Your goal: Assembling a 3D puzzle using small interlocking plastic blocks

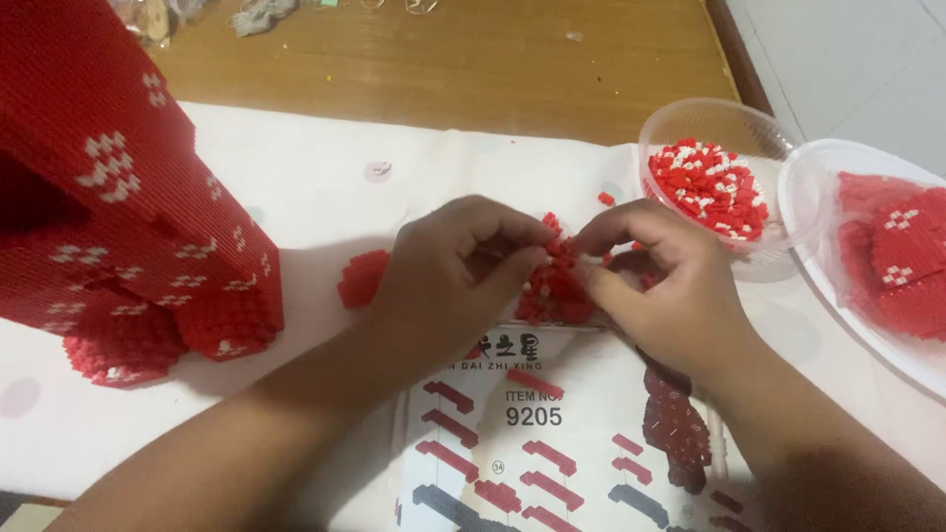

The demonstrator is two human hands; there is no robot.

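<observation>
Two hands, both yours, meeting over the instruction sheet (591, 414): left hand (458, 261) and right hand (660, 286), fingertips pinched onto one small red brick cluster (554, 281) held between them. Round clear bowl (724, 187) of loose red and white bricks near the right hand. Large red brick model (118, 197) well to the left.

Brick tower (128, 197) blocks left; bowls (719, 128) crowd right; cloth (315, 167) ahead open.

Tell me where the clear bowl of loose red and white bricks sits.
The clear bowl of loose bricks sits at upper right, just beyond the right hand, beside a clear plate.
</observation>
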